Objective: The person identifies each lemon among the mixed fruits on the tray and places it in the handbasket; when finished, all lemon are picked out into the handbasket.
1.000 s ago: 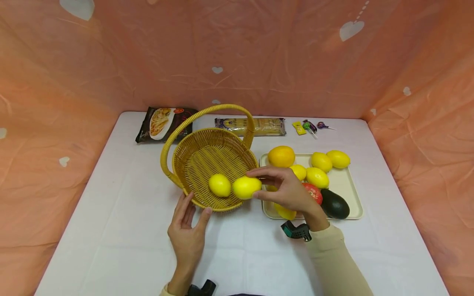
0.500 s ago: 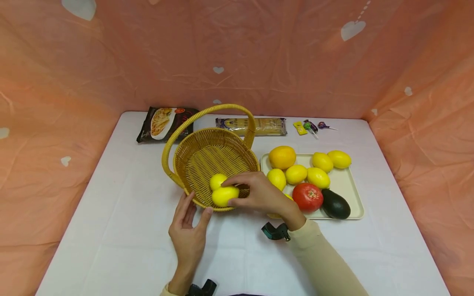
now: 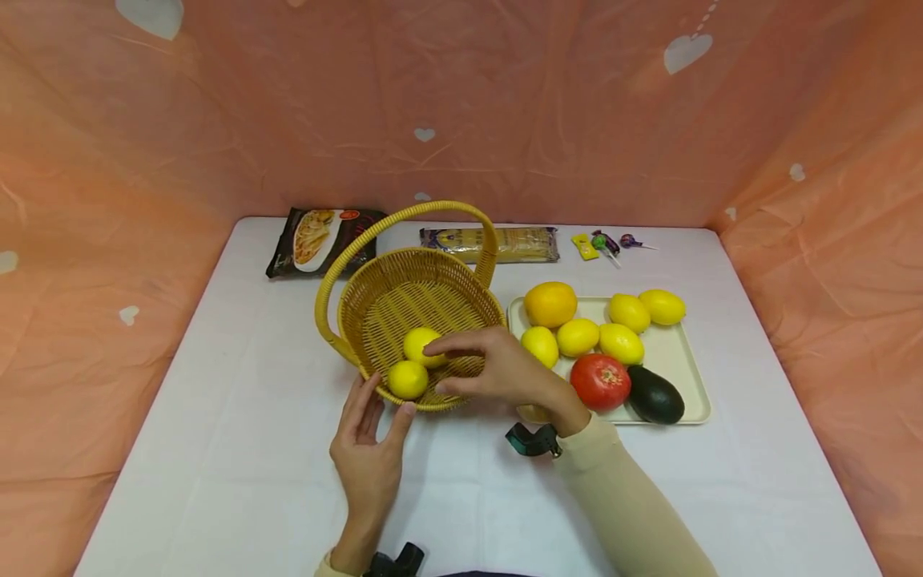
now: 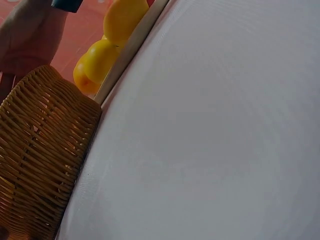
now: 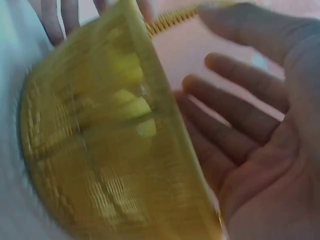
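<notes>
A yellow wicker basket [image 3: 389, 320] with a tall arched handle holds two lemons in the head view. One lemon [image 3: 408, 379] lies against the near wall; the other lemon [image 3: 421, 347] sits just behind it. My left hand [image 3: 368, 457] touches the basket's near-left rim with fingertips and thumb, fingers fairly straight. Over the basket's right side is my right hand [image 3: 497, 373], its thumb and fingers spread apart with nothing between them; its fingertips are close to the rear lemon. The right wrist view shows the right hand's loose fingers [image 5: 245, 85] beside the basket rim, somewhat blurred.
To the right, a cream tray [image 3: 685, 377] carries several lemons, an orange-yellow fruit [image 3: 550, 304], a red round fruit [image 3: 600, 382] and a dark green avocado [image 3: 654, 395]. Behind are a black food packet [image 3: 317, 240], a noodle packet [image 3: 526, 244] and small candies [image 3: 606, 244].
My right hand has carried a lemon leftward from above the basket's right rim into the basket and let it go. The lemons inside have shifted. My left hand stays at the rim.
</notes>
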{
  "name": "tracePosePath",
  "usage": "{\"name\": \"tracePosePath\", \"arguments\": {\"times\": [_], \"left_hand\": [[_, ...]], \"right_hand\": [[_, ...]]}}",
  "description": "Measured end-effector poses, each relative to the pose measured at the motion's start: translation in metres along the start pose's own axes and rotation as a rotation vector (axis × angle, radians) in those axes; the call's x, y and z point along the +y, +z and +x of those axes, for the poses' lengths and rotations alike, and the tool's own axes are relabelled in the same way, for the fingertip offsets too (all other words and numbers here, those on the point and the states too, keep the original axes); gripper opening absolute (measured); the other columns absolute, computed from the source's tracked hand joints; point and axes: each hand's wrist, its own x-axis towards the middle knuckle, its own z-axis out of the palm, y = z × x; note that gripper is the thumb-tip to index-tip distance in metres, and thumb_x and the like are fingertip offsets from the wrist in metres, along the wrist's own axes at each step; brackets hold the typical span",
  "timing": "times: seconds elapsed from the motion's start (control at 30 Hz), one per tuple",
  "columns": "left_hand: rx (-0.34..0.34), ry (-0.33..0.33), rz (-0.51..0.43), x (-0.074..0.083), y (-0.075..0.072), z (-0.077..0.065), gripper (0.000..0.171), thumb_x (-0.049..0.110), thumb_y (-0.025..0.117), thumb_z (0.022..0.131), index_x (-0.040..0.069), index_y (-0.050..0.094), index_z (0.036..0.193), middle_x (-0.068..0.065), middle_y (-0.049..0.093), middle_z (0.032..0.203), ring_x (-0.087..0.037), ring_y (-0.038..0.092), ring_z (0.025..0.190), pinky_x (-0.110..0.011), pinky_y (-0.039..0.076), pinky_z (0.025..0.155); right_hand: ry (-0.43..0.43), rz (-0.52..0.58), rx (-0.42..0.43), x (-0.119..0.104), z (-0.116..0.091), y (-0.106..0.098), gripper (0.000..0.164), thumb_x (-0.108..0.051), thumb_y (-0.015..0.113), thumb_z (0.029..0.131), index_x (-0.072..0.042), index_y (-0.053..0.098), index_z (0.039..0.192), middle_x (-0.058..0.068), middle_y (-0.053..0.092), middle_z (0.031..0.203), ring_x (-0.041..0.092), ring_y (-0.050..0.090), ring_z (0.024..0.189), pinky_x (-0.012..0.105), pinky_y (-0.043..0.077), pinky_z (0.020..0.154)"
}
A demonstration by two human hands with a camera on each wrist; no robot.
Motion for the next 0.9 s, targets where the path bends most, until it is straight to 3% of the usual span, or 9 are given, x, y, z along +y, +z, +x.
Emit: {"name": "tracePosePath", "arguments": {"times": [0.17,0.3,0.5,0.63,0.9], "left_hand": [[0.006,-0.004,-0.011,0.000,0.000,0.000,0.066,-0.009,0.085,0.091,-0.005,0.060,0.152,-0.023,0.044,0.168,-0.022,0.053,0.150,-0.027,0.048,0.121],[0.016,-0.004,-0.017,-0.001,-0.001,0.000,0.066,-0.010,0.085,0.090,-0.005,0.061,0.151,-0.023,0.045,0.168,-0.017,0.054,0.148,-0.027,0.048,0.120],[0.010,-0.005,-0.024,-0.001,-0.001,0.000,0.066,-0.010,0.084,0.090,-0.005,0.061,0.151,-0.023,0.044,0.168,-0.016,0.054,0.149,-0.028,0.048,0.121],[0.007,-0.020,-0.017,0.000,0.001,-0.001,0.067,-0.009,0.085,0.090,-0.005,0.060,0.152,-0.021,0.044,0.168,-0.020,0.053,0.150,-0.028,0.048,0.121],[0.003,-0.023,-0.010,-0.001,0.000,0.000,0.067,-0.009,0.085,0.090,-0.006,0.060,0.152,-0.020,0.044,0.169,-0.028,0.051,0.151,-0.027,0.048,0.121]], "right_hand": [[0.048,0.249,0.051,0.015,-0.023,-0.025,0.047,-0.016,0.086,0.097,-0.001,0.073,0.139,0.021,0.074,0.140,0.044,0.068,0.130,0.063,0.056,0.114],[0.054,0.355,0.111,0.024,-0.047,-0.049,0.045,-0.012,0.083,0.100,0.004,0.071,0.141,0.027,0.071,0.142,0.038,0.069,0.133,0.057,0.056,0.116],[0.065,0.370,0.244,0.033,-0.087,-0.082,0.043,0.012,0.075,0.096,0.013,0.067,0.139,0.011,0.076,0.138,0.025,0.073,0.129,0.044,0.060,0.112],[0.096,0.323,0.315,0.038,-0.117,-0.108,0.043,0.018,0.070,0.095,0.015,0.066,0.138,0.003,0.078,0.135,0.020,0.074,0.127,0.034,0.062,0.109],[0.061,0.279,0.466,0.043,-0.162,-0.158,0.040,0.026,0.060,0.096,0.020,0.064,0.136,0.003,0.080,0.131,0.012,0.077,0.120,0.021,0.061,0.103]]}}
